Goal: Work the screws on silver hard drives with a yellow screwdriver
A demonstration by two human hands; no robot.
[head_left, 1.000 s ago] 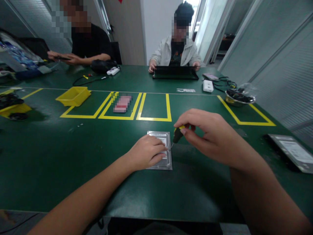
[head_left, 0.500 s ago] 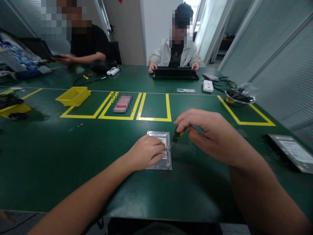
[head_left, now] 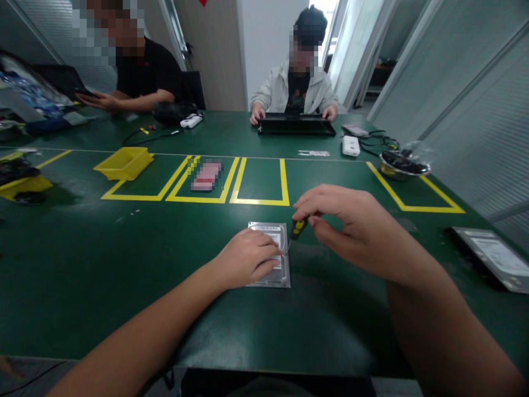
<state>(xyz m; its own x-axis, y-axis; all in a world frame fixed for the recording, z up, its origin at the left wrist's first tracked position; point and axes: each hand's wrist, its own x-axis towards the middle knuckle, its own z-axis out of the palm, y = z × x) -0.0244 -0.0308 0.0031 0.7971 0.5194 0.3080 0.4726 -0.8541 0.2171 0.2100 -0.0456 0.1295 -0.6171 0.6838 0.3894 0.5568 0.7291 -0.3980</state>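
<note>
A silver hard drive lies flat on the green table in front of me. My left hand rests palm-down on its near half, fingers spread over the label. My right hand pinches the black and yellow handle of a small screwdriver. The tool tilts, with its tip touching the drive's right edge beside my left fingertips.
Yellow taped boxes mark the table beyond the drive; a yellow bin sits at left. Another drive lies at far right, a metal bowl behind it. Two people sit across, one at a black tray.
My right fingers have rolled the screwdriver handle and the tool stands slightly more upright. My left hand and the drive have stayed put. The person at far left shifted their hands.
</note>
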